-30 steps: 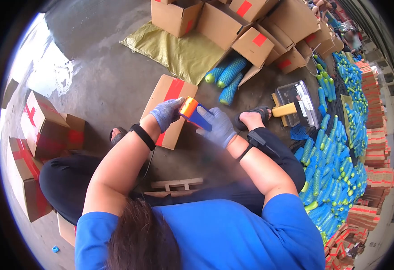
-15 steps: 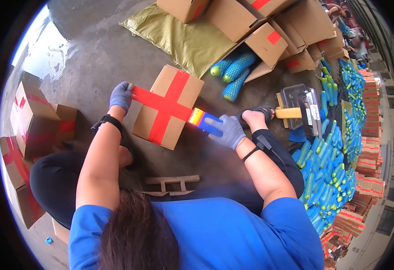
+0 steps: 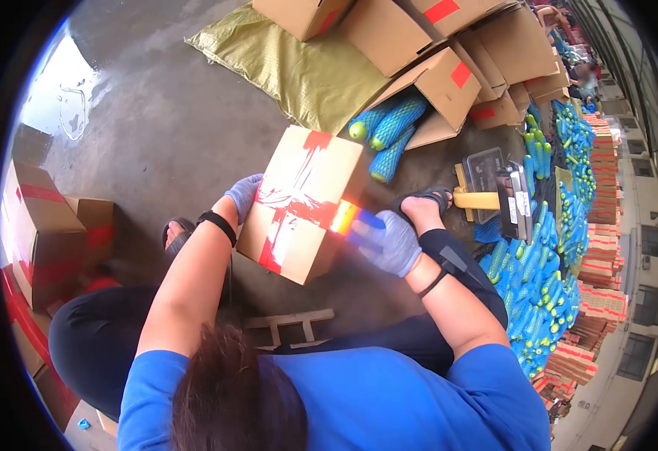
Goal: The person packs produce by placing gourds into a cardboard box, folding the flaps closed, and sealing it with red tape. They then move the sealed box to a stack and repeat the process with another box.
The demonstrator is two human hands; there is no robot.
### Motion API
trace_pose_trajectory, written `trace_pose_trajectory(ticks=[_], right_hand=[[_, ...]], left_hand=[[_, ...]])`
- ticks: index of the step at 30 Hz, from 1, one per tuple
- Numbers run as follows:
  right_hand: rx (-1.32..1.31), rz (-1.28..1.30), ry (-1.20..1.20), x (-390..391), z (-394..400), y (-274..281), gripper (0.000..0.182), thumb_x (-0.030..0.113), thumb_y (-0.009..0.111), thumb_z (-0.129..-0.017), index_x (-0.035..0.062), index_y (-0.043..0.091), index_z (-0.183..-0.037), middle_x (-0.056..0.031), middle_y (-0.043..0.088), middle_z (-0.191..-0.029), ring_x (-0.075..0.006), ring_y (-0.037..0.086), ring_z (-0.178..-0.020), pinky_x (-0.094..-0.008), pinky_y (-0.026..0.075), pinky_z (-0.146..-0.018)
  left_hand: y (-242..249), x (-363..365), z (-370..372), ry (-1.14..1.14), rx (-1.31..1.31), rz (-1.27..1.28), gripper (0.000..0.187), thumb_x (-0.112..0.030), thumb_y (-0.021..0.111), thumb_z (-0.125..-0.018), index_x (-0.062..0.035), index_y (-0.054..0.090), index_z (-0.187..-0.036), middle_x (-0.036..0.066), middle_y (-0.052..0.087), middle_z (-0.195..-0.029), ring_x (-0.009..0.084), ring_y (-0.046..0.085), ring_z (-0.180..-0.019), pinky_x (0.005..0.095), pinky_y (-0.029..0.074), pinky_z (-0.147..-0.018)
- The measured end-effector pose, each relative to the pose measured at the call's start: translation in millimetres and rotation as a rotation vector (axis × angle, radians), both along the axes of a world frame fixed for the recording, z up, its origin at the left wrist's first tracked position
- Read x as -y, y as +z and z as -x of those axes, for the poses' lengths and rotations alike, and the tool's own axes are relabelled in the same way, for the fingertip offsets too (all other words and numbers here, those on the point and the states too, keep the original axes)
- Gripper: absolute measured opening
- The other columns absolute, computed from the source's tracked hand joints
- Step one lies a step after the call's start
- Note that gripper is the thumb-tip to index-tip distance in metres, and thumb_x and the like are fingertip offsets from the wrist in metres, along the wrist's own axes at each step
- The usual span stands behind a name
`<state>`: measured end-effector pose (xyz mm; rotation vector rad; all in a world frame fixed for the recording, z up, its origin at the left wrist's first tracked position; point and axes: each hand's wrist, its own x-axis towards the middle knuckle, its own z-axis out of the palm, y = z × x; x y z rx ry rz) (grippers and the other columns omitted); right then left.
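Observation:
A cardboard box [image 3: 299,244] with a cross of shiny red tape stands tilted in front of me, its top and a side face showing. My left hand [image 3: 245,192], in a grey glove, grips the box at its left edge, with the fingertips partly hidden. On the opposite side, my gloved right hand [image 3: 395,246] is closed around a blue and yellow-orange tape dispenser [image 3: 345,218]. The dispenser touches the box's right edge, where the red tape band ends. Motion blurs the blue part of it.
Taped boxes [image 3: 55,240] are stacked at the left. Ahead lie a yellow-green woven sheet [image 3: 291,71] and open cartons [image 3: 442,90], with blue-netted green vegetables [image 3: 393,131] spilling out. A scale [image 3: 515,203] stands right of my foot, near a large netted pile [image 3: 535,289].
My left hand has moved from the tape's far end to the box's left edge. The box has tilted, showing its right side, and the dispenser has followed the tape to that edge.

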<state>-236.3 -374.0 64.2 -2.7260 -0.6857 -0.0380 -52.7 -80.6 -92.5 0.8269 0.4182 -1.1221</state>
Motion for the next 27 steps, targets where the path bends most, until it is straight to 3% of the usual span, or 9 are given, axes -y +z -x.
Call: trace_pose_trajectory(ticks=[2, 3, 6, 8, 9, 11, 15, 19, 27], right_hand=[[-0.17, 0.187, 0.002, -9.6, -20.5, 46.6, 0.057, 0.026, 0.072, -0.08, 0.0236, 0.06, -0.136, -0.0142, 0.062, -0.113, -0.0334, 0.06, -0.085, -0.0451, 0.054, -0.075], [-0.296, 0.276, -0.095, -12.2, -30.4, 41.2, 0.054, 0.033, 0.07, -0.085, 0.0297, 0.059, -0.138, -0.0147, 0.062, -0.107, -0.0324, 0.062, -0.088, -0.0438, 0.055, -0.079], [-0.27, 0.27, -0.106, -58.2, -72.5, 60.9, 0.055, 0.037, 0.072, -0.084, 0.0331, 0.06, -0.137, -0.0131, 0.064, -0.101, -0.0321, 0.064, -0.083, -0.0443, 0.056, -0.071], [-0.338, 0.345, -0.061, -95.1, -103.7, 63.1, 0.056, 0.049, 0.067, -0.087, 0.0364, 0.057, -0.141, -0.0161, 0.064, -0.106, -0.0342, 0.066, -0.089, -0.0465, 0.056, -0.079], [-0.405, 0.375, -0.051, -116.3, -119.4, 69.8, 0.057, 0.052, 0.066, -0.088, 0.0364, 0.056, -0.142, -0.0172, 0.064, -0.108, -0.0354, 0.066, -0.092, -0.0476, 0.056, -0.082], [-0.488, 0.361, -0.006, -139.2, -144.1, 59.6, 0.059, 0.051, 0.067, -0.086, 0.0346, 0.056, -0.142, -0.0202, 0.065, -0.109, -0.0385, 0.067, -0.097, -0.0504, 0.055, -0.086], [-0.484, 0.325, 0.003, -115.6, -133.7, 63.9, 0.056, 0.041, 0.07, -0.083, 0.0336, 0.058, -0.137, -0.0209, 0.065, -0.101, -0.04, 0.067, -0.094, -0.0494, 0.055, -0.085], [-0.329, 0.23, 0.074, -20.6, -76.5, 61.6, 0.052, 0.032, 0.076, -0.08, 0.036, 0.064, -0.13, -0.0177, 0.062, -0.093, -0.0379, 0.064, -0.077, -0.0459, 0.056, -0.073], [-0.014, -0.088, 0.054, 4.7, -43.7, -50.7, 0.058, 0.012, 0.078, -0.077, 0.0306, 0.064, -0.13, -0.0095, 0.068, -0.082, -0.0349, 0.063, -0.071, -0.0425, 0.055, -0.065]], left_hand=[[-46.6, 11.5, 7.0, 0.093, 0.273, -0.287, 0.024, -0.014, 0.057, -0.102, 0.0, 0.068, -0.119, 0.011, 0.074, -0.106, 0.0229, 0.071, -0.092, 0.0386, 0.059, -0.086], [-8.2, 11.2, 3.6, -0.147, 0.715, -0.775, 0.029, -0.024, 0.057, -0.104, -0.0017, 0.068, -0.119, 0.008, 0.074, -0.109, 0.0224, 0.067, -0.096, 0.0385, 0.054, -0.09], [16.0, 23.1, -38.8, 0.214, 0.778, -0.574, 0.044, -0.043, 0.062, -0.1, -0.0029, 0.07, -0.115, 0.012, 0.072, -0.11, 0.0239, 0.066, -0.094, 0.04, 0.053, -0.084], [62.9, 17.6, -71.0, -0.187, 0.288, -0.368, 0.053, -0.054, 0.065, -0.095, -0.0115, 0.068, -0.127, 0.004, 0.07, -0.117, 0.0193, 0.062, -0.104, 0.0379, 0.047, -0.096], [101.3, 12.3, -67.2, -0.322, 0.422, -0.397, 0.065, -0.062, 0.069, -0.089, -0.0127, 0.066, -0.131, 0.003, 0.07, -0.117, 0.0186, 0.064, -0.102, 0.0375, 0.047, -0.094], [57.2, 6.6, -78.7, -0.331, 0.462, -0.372, 0.052, -0.039, 0.073, -0.094, -0.0138, 0.062, -0.138, 0.003, 0.07, -0.124, 0.0186, 0.064, -0.114, 0.0367, 0.048, -0.099], [83.3, 1.6, -69.2, -0.245, 0.415, -0.264, 0.058, -0.015, 0.073, -0.095, -0.0112, 0.052, -0.149, 0.009, 0.069, -0.13, 0.0202, 0.066, -0.115, 0.0355, 0.05, -0.101], [64.0, 1.1, -58.3, -0.127, 0.63, -0.421, 0.057, -0.017, 0.071, -0.097, -0.0107, 0.051, -0.15, 0.007, 0.069, -0.131, 0.0174, 0.065, -0.11, 0.0342, 0.05, -0.1], [32.6, -23.2, -74.7, -0.048, 0.755, -0.58, 0.054, -0.019, 0.072, -0.096, -0.0077, 0.054, -0.146, 0.01, 0.066, -0.137, 0.0203, 0.065, -0.119, 0.0317, 0.047, -0.105]])
